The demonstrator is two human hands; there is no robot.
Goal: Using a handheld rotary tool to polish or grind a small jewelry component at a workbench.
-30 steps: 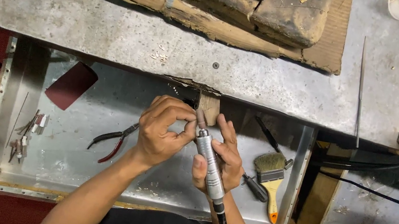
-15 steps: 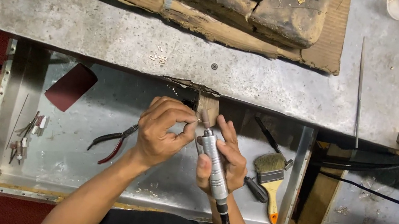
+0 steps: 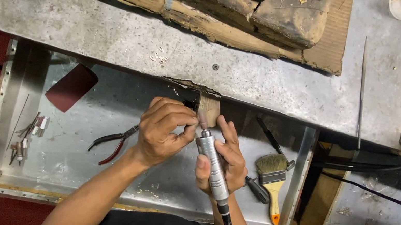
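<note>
While our left hand (image 3: 164, 131) pinches a small piece, too tiny to make out, against the wooden peg (image 3: 208, 110) jutting from the worktop (image 3: 117, 33) edge, our right hand (image 3: 222, 160) wraps closed around a silver rotary handpiece (image 3: 213, 165), tip at the pinch. We judge the work goes best with the piece braced on the peg and light pressure. Pliers (image 3: 115, 142) and a brush (image 3: 273, 177) lie in the tray (image 3: 73, 162) below.

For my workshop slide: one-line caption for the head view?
Right hand holds a rotary handpiece at a wooden bench peg; left hand pinches beside its tip.
</note>
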